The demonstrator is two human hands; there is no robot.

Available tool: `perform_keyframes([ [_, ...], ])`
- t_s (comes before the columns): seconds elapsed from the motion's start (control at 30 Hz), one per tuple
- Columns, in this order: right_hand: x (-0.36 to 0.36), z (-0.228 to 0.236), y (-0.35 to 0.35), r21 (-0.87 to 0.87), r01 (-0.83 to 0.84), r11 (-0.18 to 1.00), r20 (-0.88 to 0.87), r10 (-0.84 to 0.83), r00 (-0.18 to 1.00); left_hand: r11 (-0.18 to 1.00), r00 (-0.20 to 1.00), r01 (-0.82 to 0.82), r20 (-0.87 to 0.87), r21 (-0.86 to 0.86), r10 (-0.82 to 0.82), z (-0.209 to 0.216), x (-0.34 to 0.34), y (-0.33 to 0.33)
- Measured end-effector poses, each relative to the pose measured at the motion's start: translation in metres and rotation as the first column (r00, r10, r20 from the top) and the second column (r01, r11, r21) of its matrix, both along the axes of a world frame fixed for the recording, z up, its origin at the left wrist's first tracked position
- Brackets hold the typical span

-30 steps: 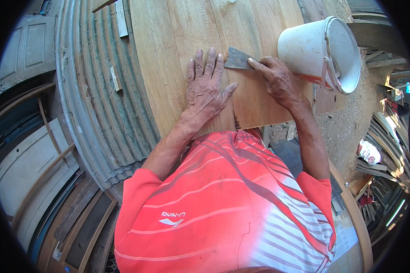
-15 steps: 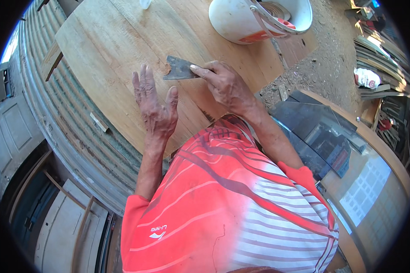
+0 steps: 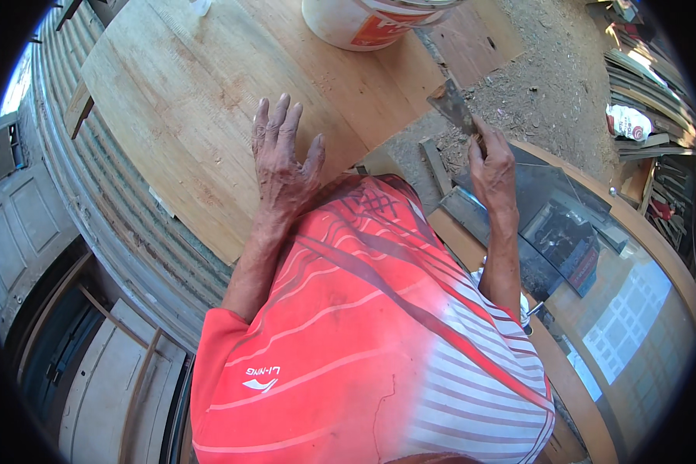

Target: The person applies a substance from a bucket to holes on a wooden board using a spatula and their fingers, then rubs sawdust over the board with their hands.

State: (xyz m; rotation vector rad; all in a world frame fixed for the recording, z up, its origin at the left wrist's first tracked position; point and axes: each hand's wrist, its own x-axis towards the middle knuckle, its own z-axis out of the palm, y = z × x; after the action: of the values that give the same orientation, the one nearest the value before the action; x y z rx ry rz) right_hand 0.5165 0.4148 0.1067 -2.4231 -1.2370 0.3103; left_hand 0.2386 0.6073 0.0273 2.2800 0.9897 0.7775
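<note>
A broad wooden panel (image 3: pixel 185 116) made of joined boards lies in front of me, with brownish filler-like smears on it. My left hand (image 3: pixel 286 158) is over the panel's near part, fingers stretched out and holding nothing; I cannot tell whether it presses on the wood. Off the panel's right edge, my right hand (image 3: pixel 493 166) grips a putty knife (image 3: pixel 454 107) by its handle. The knife's dark, wide blade points up and to the left, with brownish paste at its tip.
A white bucket (image 3: pixel 329 27) with an orange label stands on the panel's far right part. To my right is a glass-topped surface (image 3: pixel 634 402) bearing dark glass pieces (image 3: pixel 561 240). Corrugated metal sheeting (image 3: pixel 116 232) runs along the left. Stacked timber (image 3: pixel 646 85) lies at far right.
My right hand has carried the putty knife right, from above the panel to beyond its edge. My left hand has shifted slightly right. The panel and bucket now appear farther left in view.
</note>
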Motion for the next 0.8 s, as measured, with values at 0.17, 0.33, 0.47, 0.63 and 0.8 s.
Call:
perform_keyframes([
  [0.17,0.053,-0.022,0.0,0.067,0.019,0.998,0.12,-0.027,0.992,1.0,0.997,0.006,-0.071,0.006,-0.006,-0.01,0.023,-0.015],
  [0.33,0.083,-0.038,0.01,0.11,-0.021,0.994,0.192,-0.001,0.981,0.997,0.989,-0.037,-0.139,0.068,0.046,-0.009,0.031,-0.023],
  [0.47,0.092,-0.054,0.014,0.144,-0.102,0.984,0.279,0.058,0.958,0.993,0.984,-0.071,-0.157,0.089,0.084,-0.009,0.033,-0.024],
  [0.63,0.089,-0.061,0.014,0.113,-0.154,0.982,0.355,0.105,0.929,0.989,0.985,-0.088,-0.139,0.118,0.104,-0.013,0.038,-0.025],
  [0.8,0.084,-0.056,0.015,0.148,-0.16,0.976,0.368,0.096,0.925,0.986,0.983,-0.108,-0.134,0.126,0.125,-0.015,0.038,-0.025],
])
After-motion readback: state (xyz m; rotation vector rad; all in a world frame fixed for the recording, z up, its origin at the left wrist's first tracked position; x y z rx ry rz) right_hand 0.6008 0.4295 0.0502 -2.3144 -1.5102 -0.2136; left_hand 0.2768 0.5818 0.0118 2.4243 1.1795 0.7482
